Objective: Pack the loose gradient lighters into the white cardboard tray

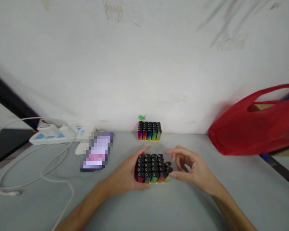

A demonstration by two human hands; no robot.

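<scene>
Near the middle of the grey table stands a block of lighters with black tops and coloured bodies, upright in rows. My left hand is wrapped round its left side, thumb along the front and a finger at the back. At the right end is my right hand, thumb by the front corner lighter and index finger reaching toward the back corner. Its fingers are apart, with the others partly curled, and no loose lighter shows in them. The block's back right corner has a gap. Behind, against the wall, stands a second block of lighters.
To the left lie a phone with a blurred screen, a white power strip and a loose white cable. A red bag leans at the right. The white wall bounds the table behind.
</scene>
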